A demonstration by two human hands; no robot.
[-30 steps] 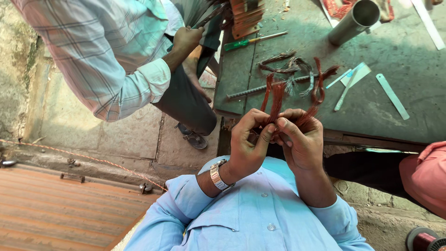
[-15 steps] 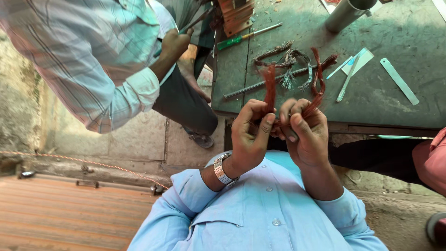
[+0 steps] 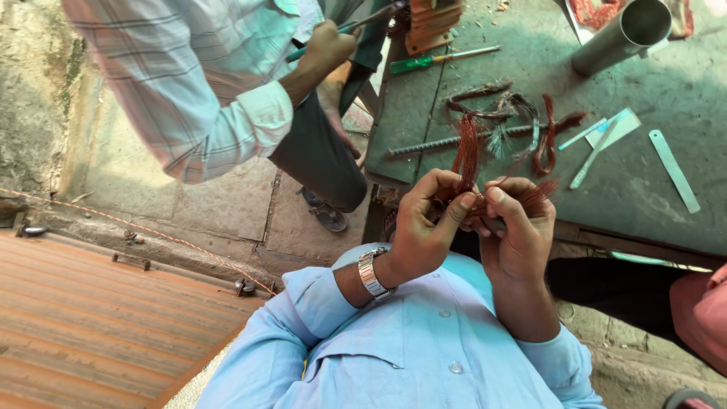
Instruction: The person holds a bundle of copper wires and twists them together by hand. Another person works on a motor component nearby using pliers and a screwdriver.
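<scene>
A: Status, L hand [image 3: 424,227]?
B: Fingers closed on copper wire bundle [image 3: 468,151] — strands rise above knuckles.
A: R hand [image 3: 515,235]?
B: Pinching same bundle, touching L hand — tabletop [image 3: 651,197] just beyond.

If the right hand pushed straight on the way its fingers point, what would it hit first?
The right hand points toward the left hand, already touching the copper wire bundle held between them. So the wire comes first, then the left fingers, though depth is unclear.
</scene>
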